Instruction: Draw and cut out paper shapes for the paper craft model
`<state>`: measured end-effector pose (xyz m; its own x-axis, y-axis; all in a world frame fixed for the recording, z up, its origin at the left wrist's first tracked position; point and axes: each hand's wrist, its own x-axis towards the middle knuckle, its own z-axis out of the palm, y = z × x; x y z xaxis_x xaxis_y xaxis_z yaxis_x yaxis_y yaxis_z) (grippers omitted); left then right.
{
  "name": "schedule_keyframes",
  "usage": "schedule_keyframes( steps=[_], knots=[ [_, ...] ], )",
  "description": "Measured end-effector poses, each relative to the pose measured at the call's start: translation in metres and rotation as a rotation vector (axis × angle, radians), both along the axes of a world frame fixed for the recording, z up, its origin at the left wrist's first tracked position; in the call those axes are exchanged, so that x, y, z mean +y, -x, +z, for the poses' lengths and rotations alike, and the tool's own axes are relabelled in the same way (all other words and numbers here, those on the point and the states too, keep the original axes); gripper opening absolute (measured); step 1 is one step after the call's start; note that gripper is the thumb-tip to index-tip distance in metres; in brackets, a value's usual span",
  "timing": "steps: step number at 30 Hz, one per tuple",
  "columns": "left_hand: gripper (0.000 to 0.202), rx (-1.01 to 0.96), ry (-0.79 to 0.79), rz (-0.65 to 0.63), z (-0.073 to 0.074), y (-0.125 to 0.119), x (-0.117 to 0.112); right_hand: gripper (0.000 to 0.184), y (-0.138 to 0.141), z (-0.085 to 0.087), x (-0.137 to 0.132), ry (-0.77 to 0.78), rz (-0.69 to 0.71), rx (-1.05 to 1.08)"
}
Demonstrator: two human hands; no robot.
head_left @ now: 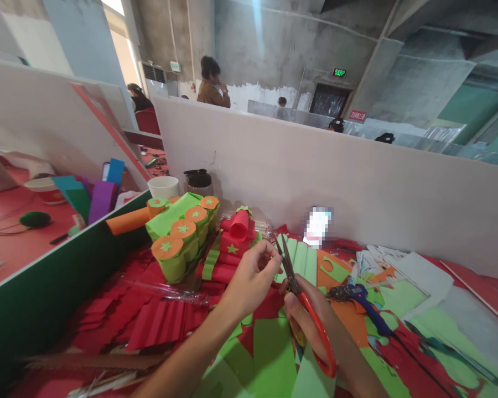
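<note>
My right hand is closed round the red handles of a pair of scissors, whose blades point up and away. My left hand is pinched shut just left of the blades, its fingertips at the blade edge; what it holds is too small to make out. Beneath both hands lie green paper sheets and folded red paper. A blue hot glue gun lies just right of the scissors.
Green paper cylinders with orange star-marked tops and red paper pieces are stacked behind my left hand. A white partition closes the back, a green divider the left. Paper scraps cover the right. People stand beyond the partition.
</note>
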<state>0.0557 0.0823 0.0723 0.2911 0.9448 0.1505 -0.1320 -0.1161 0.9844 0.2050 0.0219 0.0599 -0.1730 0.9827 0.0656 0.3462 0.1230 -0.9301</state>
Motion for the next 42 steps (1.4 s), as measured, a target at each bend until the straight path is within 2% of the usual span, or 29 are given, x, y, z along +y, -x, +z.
schedule_keyframes(
  steps=[10, 17, 24, 30, 36, 42],
  knots=[
    [0.015, 0.047, -0.039, -0.026, -0.001, 0.005, 0.003, 0.040, -0.003, 0.007, 0.000, 0.021, -0.034, 0.044],
    [0.015, 0.186, -0.141, -0.204, 0.000, 0.007, 0.001, 0.043, -0.010, 0.000, 0.006, -0.004, -0.238, 0.218],
    [0.019, 0.339, -0.143, -0.311, -0.001, 0.007, -0.003, 0.043, -0.013, 0.002, 0.008, -0.021, -0.255, 0.258],
    [0.021, 0.331, -0.137, -0.284, 0.000, 0.006, -0.003, 0.041, -0.015, -0.001, 0.010, -0.045, -0.240, 0.249],
    [0.020, 0.285, -0.106, -0.277, 0.004, 0.005, -0.006, 0.036, -0.016, 0.001, 0.011, -0.086, -0.301, 0.233],
    [0.016, 0.270, -0.096, -0.286, 0.001, 0.002, -0.006, 0.037, -0.016, 0.000, 0.010, -0.084, -0.291, 0.226]
  ],
)
